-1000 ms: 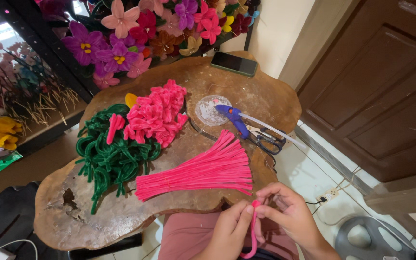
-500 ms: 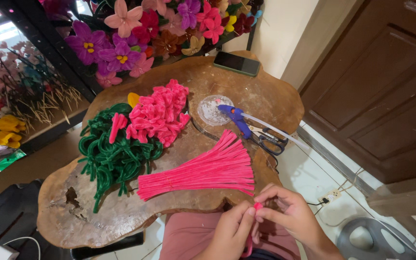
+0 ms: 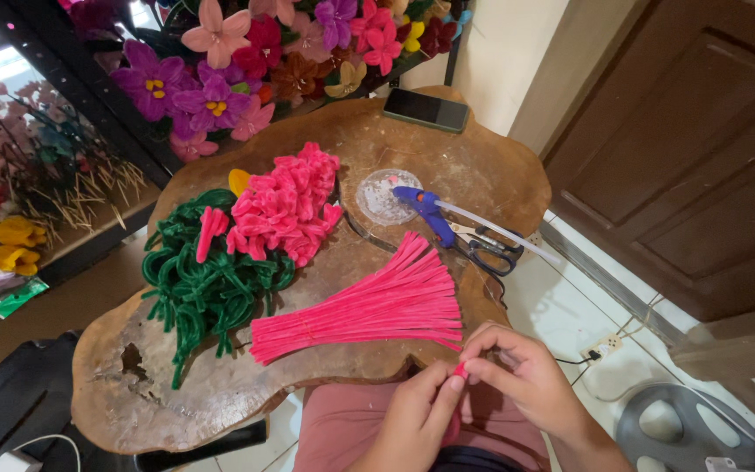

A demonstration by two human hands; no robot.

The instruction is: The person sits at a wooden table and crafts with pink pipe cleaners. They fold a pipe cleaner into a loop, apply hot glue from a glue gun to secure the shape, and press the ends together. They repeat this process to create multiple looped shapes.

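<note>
A: Hands, status? The left hand (image 3: 417, 415) and right hand (image 3: 517, 376) meet just below the near edge of the worktop (image 3: 447, 157), above the person's lap.

B: Confirmed. Both are closed in a pinch grip on a single pink pipe cleaner (image 3: 460, 371). Only its short tip shows between the fingertips; the remainder is hidden behind the fingers.

A: Nearest stock?

B: A fanned bundle of pink pipe cleaners (image 3: 369, 308) lies flat on the worktop, just beside the hands, its spread end pointing toward them.

A: Other items on the worktop?

B: A heap of green pipe cleaners (image 3: 207, 284) at the left, touching a pile of folded pink pieces (image 3: 286, 205). A blue glue gun (image 3: 425, 210) rests near a round clear disc (image 3: 382, 197), with scissors (image 3: 487, 249) just beside the gun. A dark phone (image 3: 425, 109) lies at the far edge.

A: Beyond the worktop?

B: Finished flowers (image 3: 220, 79) in pink, purple and red.
</note>
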